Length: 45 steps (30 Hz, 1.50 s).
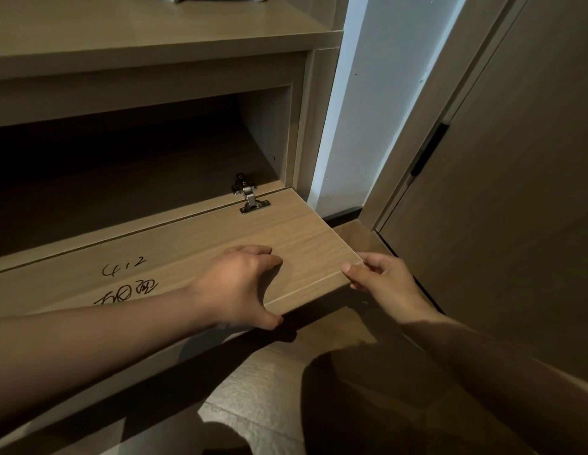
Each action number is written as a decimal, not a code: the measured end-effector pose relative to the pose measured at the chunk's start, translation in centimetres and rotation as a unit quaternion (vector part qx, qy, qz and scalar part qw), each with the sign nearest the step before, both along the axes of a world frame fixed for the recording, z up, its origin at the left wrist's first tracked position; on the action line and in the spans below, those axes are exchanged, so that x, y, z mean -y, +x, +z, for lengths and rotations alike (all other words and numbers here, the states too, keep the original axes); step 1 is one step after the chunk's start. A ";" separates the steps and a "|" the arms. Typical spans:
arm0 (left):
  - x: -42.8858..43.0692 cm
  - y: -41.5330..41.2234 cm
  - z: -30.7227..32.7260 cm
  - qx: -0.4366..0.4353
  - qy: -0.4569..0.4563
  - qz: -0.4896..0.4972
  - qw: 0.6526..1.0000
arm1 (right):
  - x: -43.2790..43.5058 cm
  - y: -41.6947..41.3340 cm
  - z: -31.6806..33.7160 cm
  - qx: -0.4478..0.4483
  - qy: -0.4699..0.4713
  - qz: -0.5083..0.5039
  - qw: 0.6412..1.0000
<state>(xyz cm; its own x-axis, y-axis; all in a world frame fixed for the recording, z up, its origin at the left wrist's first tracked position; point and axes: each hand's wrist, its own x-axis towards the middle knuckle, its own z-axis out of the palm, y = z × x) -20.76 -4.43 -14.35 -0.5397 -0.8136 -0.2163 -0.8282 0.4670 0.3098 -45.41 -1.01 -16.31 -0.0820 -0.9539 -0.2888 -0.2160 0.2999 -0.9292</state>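
A: How does the flap door [292, 238] look?

B: It is a flat board with a light wood grain, folded down and lying almost level. Its back edge joins the cabinet at the metal hinge [250, 197], and from the hinge the board reaches toward the person. Black handwriting [128, 280] is on its upper face, left of the hinge and nearer to the person.

A: And the left hand [235, 284]?

B: It grips the front edge of the board, in front of the hinge. The fingers [263, 252] are bent and lie close together on the top face. The thumb [273, 320] goes under the edge, so the board is clamped between them.

A: The right hand [381, 284]?

B: It pinches the front corner, right of the hinge. The thumb [350, 269] presses at the corner and the other fingers [373, 260] curl at the side edge. How they lie under the board, I cannot tell.

A: What is around?

B: Behind the hinge is the dark open compartment [122, 165], and above it a wooden shelf [154, 47]. Right of the hinge stands a pale wall [361, 110], then a brown room door [516, 208]. Below the board is a wood-pattern floor [253, 389] with shadows of the arms on it.
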 end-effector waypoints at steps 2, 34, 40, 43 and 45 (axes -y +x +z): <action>0.1 0.2 0.4 -0.013 -0.001 -0.008 1.000 | -0.3 -0.3 0.2 0.012 -0.022 0.013 1.000; 5.4 3.6 13.6 -0.052 -0.195 0.036 0.979 | 10.7 2.0 10.8 -0.362 -0.315 0.175 0.860; 7.3 5.0 16.2 0.039 -0.315 0.018 0.948 | 13.6 4.0 13.1 -0.489 -0.343 0.086 0.798; 8.9 4.9 16.7 0.086 -0.293 0.076 0.949 | 15.2 4.7 14.1 -0.518 -0.345 0.098 0.776; 9.9 4.8 17.0 0.099 -0.255 0.109 0.956 | 16.1 5.1 14.8 -0.535 -0.343 0.119 0.763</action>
<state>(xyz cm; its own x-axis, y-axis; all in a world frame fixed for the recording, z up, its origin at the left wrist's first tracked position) -15.96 -14.32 2.63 -0.3355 -0.9285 0.1592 -0.9417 0.3257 -0.0848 -40.36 -17.11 -1.49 0.2785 -0.8747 0.3967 -0.9332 -0.3441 -0.1034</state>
